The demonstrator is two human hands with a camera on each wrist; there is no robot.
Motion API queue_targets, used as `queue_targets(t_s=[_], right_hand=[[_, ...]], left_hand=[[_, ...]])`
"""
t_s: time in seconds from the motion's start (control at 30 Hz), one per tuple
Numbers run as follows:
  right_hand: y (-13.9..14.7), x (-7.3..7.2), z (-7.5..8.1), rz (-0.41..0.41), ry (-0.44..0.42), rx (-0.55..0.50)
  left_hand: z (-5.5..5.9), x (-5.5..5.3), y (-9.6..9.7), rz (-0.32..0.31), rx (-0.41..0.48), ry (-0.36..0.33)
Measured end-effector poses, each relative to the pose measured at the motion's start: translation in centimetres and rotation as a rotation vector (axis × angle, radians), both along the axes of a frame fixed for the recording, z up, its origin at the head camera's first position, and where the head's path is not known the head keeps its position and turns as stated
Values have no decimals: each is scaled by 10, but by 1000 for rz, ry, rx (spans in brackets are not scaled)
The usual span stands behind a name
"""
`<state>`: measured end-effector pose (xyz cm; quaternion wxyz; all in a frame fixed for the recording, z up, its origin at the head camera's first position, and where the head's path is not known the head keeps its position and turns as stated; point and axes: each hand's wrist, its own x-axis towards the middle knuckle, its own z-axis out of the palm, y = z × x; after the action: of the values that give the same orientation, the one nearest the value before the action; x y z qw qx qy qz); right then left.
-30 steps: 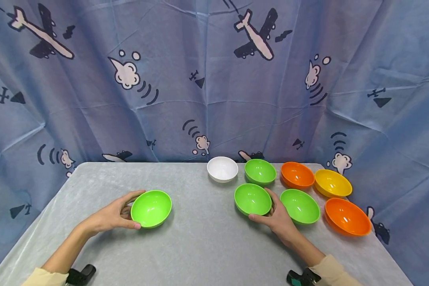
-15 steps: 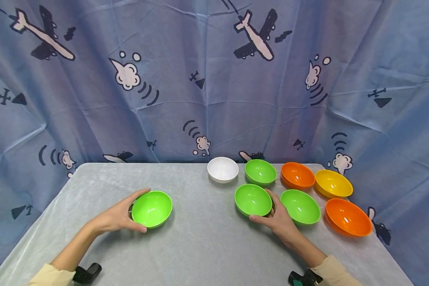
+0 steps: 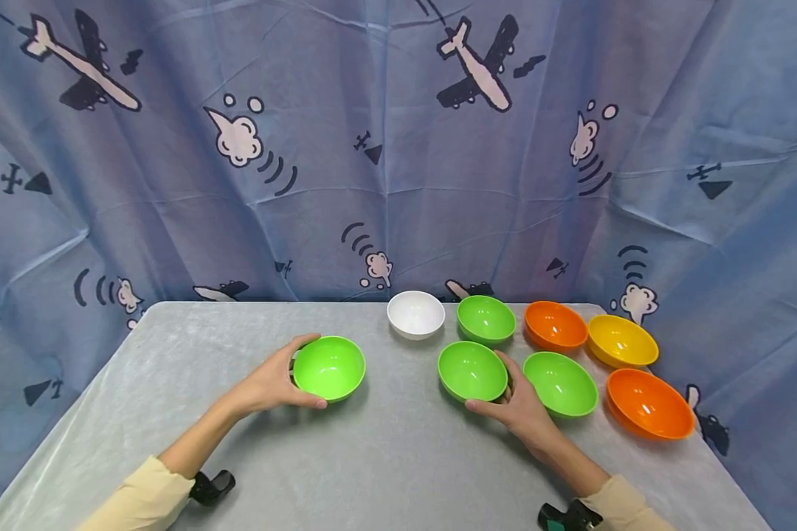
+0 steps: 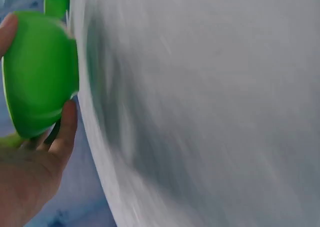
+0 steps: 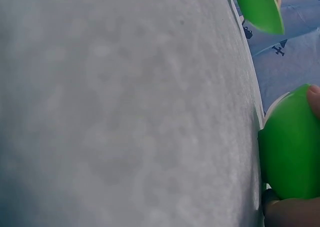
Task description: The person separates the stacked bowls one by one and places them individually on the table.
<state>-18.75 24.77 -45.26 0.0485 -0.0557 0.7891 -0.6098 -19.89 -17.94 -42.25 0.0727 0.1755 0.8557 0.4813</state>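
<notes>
My left hand (image 3: 275, 382) grips a bright green bowl (image 3: 329, 368) by its left side, thumb at the near rim and fingers behind. In the left wrist view this bowl (image 4: 42, 74) hangs above the table, its shadow falling on the cloth. At centre right my right hand (image 3: 514, 402) holds a second green bowl (image 3: 472, 371) by its right side. The right wrist view shows that bowl (image 5: 292, 144) with its base right at the table surface. Both bowls face upward and look hollow inside.
A white bowl (image 3: 415, 315), a green bowl (image 3: 486, 319), an orange bowl (image 3: 555, 326) and a yellow bowl (image 3: 622, 341) line the back right of the grey-white table (image 3: 372, 464). Another green bowl (image 3: 560, 383) and a larger orange bowl (image 3: 649, 403) stand right of my right hand. A patterned blue curtain (image 3: 305, 147) hangs behind.
My left hand has shifted its hold on the green bowl, then carried it right and a little toward the back. My right hand and its bowl stay in place.
</notes>
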Motion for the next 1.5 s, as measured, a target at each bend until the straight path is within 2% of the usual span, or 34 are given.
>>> queue_targets(t_s=[0.17,0.27,0.47,0.77,1.07,1.3,1.5], right_hand=[[3,1,1,-8,9,22],[4,2,0,-10,9,41],[4,2,0,-8,-8,43],[6,3,1,-7,-11,51],[9,3,0,-5,1,48],[8,4,0,-2,1,39],[6,2,3,-5,11,66]], left_hand=[[-6,-14,49,26,13,51],[-10,-19,73,35,2,68],[-14,-21,100,42,2,67],[-19,-23,113,50,18,52],[-19,-21,119,47,54,29],[-22,-19,120,35,98,19],[-18,-18,118,32,113,-17]])
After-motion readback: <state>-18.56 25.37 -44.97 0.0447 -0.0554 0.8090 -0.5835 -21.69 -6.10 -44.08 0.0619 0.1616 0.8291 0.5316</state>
